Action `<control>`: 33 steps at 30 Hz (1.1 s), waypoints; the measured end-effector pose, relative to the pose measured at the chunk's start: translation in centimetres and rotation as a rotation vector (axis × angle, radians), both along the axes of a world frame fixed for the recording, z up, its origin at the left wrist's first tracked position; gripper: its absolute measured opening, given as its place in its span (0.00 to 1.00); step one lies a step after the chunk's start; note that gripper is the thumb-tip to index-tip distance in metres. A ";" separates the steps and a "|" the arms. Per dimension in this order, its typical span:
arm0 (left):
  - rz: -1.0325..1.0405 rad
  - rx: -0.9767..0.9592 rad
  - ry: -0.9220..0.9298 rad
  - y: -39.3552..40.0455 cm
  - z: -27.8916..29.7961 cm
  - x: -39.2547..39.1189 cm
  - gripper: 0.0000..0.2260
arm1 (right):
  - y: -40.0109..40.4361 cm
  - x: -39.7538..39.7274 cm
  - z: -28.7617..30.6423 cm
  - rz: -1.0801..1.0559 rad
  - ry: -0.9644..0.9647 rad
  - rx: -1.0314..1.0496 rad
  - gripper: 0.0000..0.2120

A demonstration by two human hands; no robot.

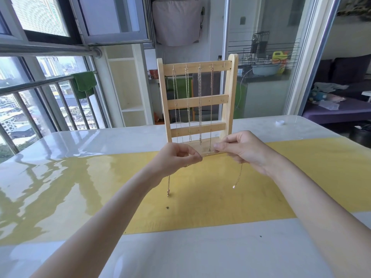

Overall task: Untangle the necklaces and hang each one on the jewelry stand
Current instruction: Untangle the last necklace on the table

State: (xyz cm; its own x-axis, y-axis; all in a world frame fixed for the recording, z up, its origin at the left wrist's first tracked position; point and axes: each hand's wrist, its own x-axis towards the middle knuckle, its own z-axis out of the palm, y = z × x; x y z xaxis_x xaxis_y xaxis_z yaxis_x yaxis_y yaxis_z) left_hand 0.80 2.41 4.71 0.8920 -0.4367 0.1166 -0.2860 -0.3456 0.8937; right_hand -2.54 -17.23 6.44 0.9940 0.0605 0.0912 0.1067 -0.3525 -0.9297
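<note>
Both hands are raised above the table (60, 149), close together in front of the foot of the jewelry stand (197, 101). The left hand (178, 157) has its fingers curled, thumb and forefinger pinching a thin necklace (239, 176); the right hand (245, 149) pinches the same chain a short way along. Between the two pinches the chain is too fine to follow, though a short glint shows just off the left fingertips. Below the left grip one tail hangs free and ends in a clasp (168, 192); below the right grip the other tail hangs and ends in a small bright bead or ring, neither touching the yellow runner (200, 197) as far as can be told. Beyond and above the grips, four chains (199, 105) already hang from the top rail, each on its own hook. One hook (224, 64) at the right end of that rail, above the right grip, looks unoccupied. Judgement: this is the last loose necklace, apparently already free of knots, held spread for hanging. Next move probably calls for lifting both pinches up and away to the free hook, keeping the tails clear of the chain nearest it, and dropping the middle of the span over the hook. Risk: snagging the neighbouring chain.
</note>
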 end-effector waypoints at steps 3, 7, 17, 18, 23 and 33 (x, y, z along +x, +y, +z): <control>0.011 -0.005 -0.009 -0.1 0.0 0.1 0.05 | -0.1 0.3 -0.2 -0.040 -0.014 -0.002 0.11; 0.010 0.006 -0.032 -0.1 0.2 0.1 0.08 | -0.2 0.6 -0.9 -0.035 -0.020 -0.034 0.10; -0.039 0.115 -0.087 -0.5 0.4 -0.4 0.08 | 1.3 0.4 -2.0 0.120 0.074 0.036 0.10; -0.032 0.118 -0.092 -0.5 0.4 -0.5 0.08 | 1.5 0.4 -2.1 0.111 0.070 0.054 0.10; 0.028 0.083 -0.052 -0.5 0.4 -0.6 0.11 | 1.8 0.3 -1.9 0.105 0.065 0.054 0.03; 0.183 -0.154 -0.003 0.3 0.4 0.0 0.13 | 0.9 0.5 -2.5 -0.007 0.188 0.167 0.09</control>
